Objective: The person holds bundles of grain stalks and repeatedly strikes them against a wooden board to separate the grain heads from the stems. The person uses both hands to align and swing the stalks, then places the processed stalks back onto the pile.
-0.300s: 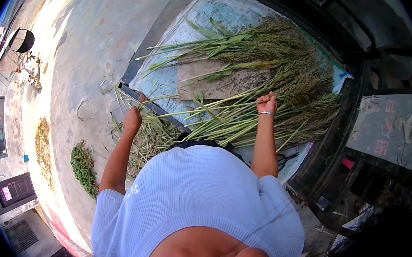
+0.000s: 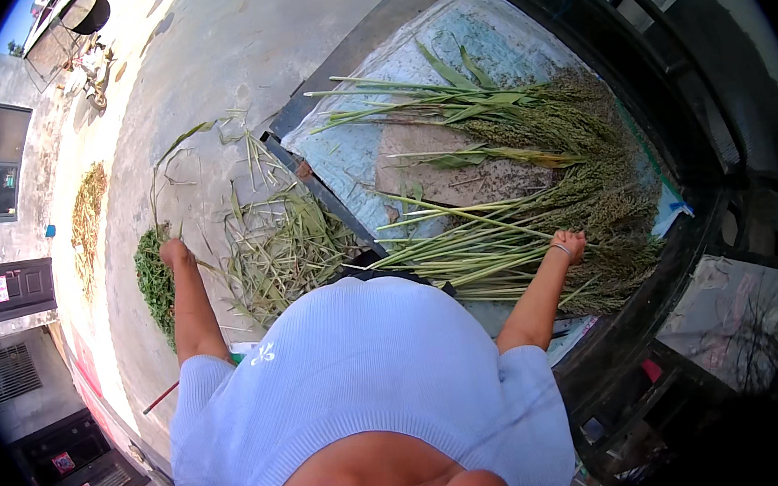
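Observation:
My left hand point(image 2: 177, 254) is out to the left over the concrete, closed round a long green leaf point(image 2: 172, 151) that arches up from it. Beneath and beside it, seen from above, is a heap of leafy green plants point(image 2: 153, 275). My right hand point(image 2: 572, 246) is closed on a grain stalk point(image 2: 484, 212), close below its seed head. That stalk slants across a bundle of cut green stalks point(image 2: 446, 253), whose bushy seed heads point(image 2: 612, 179) point right. Another bunch of stalks point(image 2: 479, 103) lies farther back on the pale blue sheet point(image 2: 343, 154).
Stripped leaves and stem pieces point(image 2: 292, 252) litter the ground between my left arm and the dark metal edge point(image 2: 324, 198). A black metal frame point(image 2: 613, 43) borders the sheet on the right. Yellowish plant matter point(image 2: 87, 220) lies by the wall at left. A red stick point(image 2: 160, 398) shows beside my left sleeve.
My left hand has swung left, from the metal edge out over the concrete, with a long leaf trailing. My right hand has shifted right and nearer, toward the seed heads. The view has turned slightly.

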`<action>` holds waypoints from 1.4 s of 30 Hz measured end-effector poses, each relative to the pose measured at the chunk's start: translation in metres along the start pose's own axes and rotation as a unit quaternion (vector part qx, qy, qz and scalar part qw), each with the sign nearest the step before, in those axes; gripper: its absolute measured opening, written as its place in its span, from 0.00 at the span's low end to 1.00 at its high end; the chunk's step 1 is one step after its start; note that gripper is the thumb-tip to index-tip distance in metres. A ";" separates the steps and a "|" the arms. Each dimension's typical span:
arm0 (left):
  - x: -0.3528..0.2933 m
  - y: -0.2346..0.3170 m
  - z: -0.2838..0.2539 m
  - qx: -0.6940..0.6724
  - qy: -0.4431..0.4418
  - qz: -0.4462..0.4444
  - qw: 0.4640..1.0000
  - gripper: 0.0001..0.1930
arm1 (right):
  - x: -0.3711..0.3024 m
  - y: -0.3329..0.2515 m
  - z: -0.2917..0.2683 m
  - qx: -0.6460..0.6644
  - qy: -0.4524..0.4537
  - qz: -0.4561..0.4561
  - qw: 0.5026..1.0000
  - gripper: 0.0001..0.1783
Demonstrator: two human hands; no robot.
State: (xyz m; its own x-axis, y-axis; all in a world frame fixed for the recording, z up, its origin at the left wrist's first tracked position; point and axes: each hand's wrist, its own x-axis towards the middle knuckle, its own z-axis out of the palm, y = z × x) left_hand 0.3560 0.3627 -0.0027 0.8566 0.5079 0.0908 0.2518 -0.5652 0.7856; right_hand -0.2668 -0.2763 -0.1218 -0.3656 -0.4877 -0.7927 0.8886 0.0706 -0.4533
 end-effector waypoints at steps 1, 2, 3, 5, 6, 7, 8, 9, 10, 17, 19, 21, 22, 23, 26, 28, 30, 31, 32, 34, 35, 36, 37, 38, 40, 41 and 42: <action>0.009 -0.010 -0.021 -0.104 -0.017 -0.062 0.993 0.13 | 0.004 -0.006 0.000 -0.012 -0.011 -0.007 1.000 0.13; 0.029 -0.027 -0.053 -0.156 -0.020 -0.077 0.985 0.14 | 0.003 -0.010 0.002 -0.026 -0.017 -0.003 1.000 0.13; 0.046 -0.041 -0.085 -0.206 -0.021 -0.092 0.974 0.14 | 0.002 -0.011 0.004 -0.035 -0.022 0.001 0.999 0.18; 0.027 -0.074 -0.104 -0.094 -0.021 -0.125 0.987 0.17 | -0.007 -0.002 0.005 -0.019 -0.029 0.009 0.999 0.17; 0.008 -0.083 -0.103 0.085 -0.036 -0.117 0.989 0.19 | -0.013 0.003 0.006 -0.010 -0.037 0.014 0.999 0.17; -0.011 -0.085 -0.103 0.262 -0.051 -0.105 0.958 0.21 | -0.008 0.005 0.001 0.021 -0.055 0.031 0.998 0.17; -0.017 -0.091 -0.112 0.489 -0.066 -0.035 0.869 0.23 | -0.009 0.013 0.002 0.000 -0.046 0.044 0.998 0.16; -0.039 -0.085 -0.097 0.484 -0.080 -0.031 0.871 0.24 | -0.011 0.017 0.004 -0.018 -0.046 0.043 0.998 0.15; -0.089 -0.049 -0.068 0.483 -0.101 -0.023 0.870 0.24 | -0.014 0.017 -0.001 -0.035 -0.041 0.036 0.998 0.15; -0.318 0.135 0.006 0.203 -0.276 0.585 0.735 0.19 | -0.020 0.041 -0.009 -0.050 -0.031 0.047 0.997 0.17; -0.365 0.161 0.017 0.190 -0.360 0.641 0.651 0.19 | -0.021 0.042 -0.011 -0.066 -0.039 0.058 0.995 0.16; -0.397 0.157 0.034 0.171 -0.423 0.689 0.563 0.17 | -0.027 0.038 -0.020 -0.066 -0.050 0.063 0.995 0.16; -0.406 0.151 0.041 0.237 -0.475 0.643 0.552 0.15 | -0.040 0.035 -0.016 -0.066 -0.037 0.079 0.994 0.18; -0.411 0.143 0.048 0.298 -0.529 0.597 0.525 0.14 | -0.040 0.030 -0.021 -0.049 -0.046 0.077 0.995 0.19; -0.409 0.119 0.060 0.123 -0.632 0.586 0.492 0.11 | -0.023 0.011 -0.040 -0.051 -0.139 0.106 0.983 0.22; -0.413 0.102 0.056 0.115 -0.786 0.351 0.496 0.10 | -0.017 0.001 -0.059 -0.090 -0.168 0.093 0.977 0.19; -0.425 0.093 0.052 0.150 -0.835 0.258 0.463 0.09 | -0.010 -0.008 -0.078 -0.045 -0.168 0.070 0.982 0.19; -0.431 0.096 0.048 0.171 -0.850 0.212 0.451 0.09 | -0.010 -0.011 -0.086 -0.038 -0.160 0.073 0.984 0.20; -0.436 0.100 0.045 0.162 -0.848 0.228 0.451 0.08 | -0.010 -0.014 -0.093 -0.033 -0.153 0.076 0.985 0.20; -0.439 0.117 0.031 0.141 -0.840 0.255 0.459 0.07 | -0.006 -0.018 -0.104 -0.122 -0.153 0.077 0.978 0.16; -0.443 0.128 0.020 0.165 -0.831 0.205 0.490 0.07 | -0.003 -0.025 -0.115 -0.181 -0.160 0.058 0.969 0.15; -0.441 0.126 0.023 0.181 -0.835 0.209 0.476 0.07 | 0.000 -0.037 -0.128 -0.241 -0.167 0.041 0.955 0.14; -0.434 0.125 0.025 0.192 -0.834 0.213 0.471 0.07 | 0.004 -0.046 -0.136 -0.263 -0.150 -0.007 0.953 0.12; -0.430 0.126 0.026 0.205 -0.833 0.216 0.467 0.08 | 0.009 -0.058 -0.146 -0.268 -0.108 -0.075 0.954 0.10; -0.429 0.129 0.023 0.252 -0.772 0.276 0.515 0.09 | 0.034 -0.088 -0.187 -0.238 -0.046 -0.192 0.951 0.11; -0.428 0.129 0.019 0.277 -0.739 0.301 0.536 0.10 | 0.044 -0.103 -0.211 -0.240 0.022 -0.228 0.943 0.10; -0.427 0.133 0.023 0.256 -0.730 0.337 0.536 0.10 | 0.094 -0.123 -0.271 -0.220 0.058 -0.297 0.927 0.11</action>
State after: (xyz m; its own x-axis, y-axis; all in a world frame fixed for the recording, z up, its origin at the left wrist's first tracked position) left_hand 0.0342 0.0564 0.0489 0.1754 -0.7636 -0.6213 -0.5662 -0.5946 0.5709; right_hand -0.4857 -0.0950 -0.2513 -0.8051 -0.4585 -0.3763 0.3307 0.1796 -0.9265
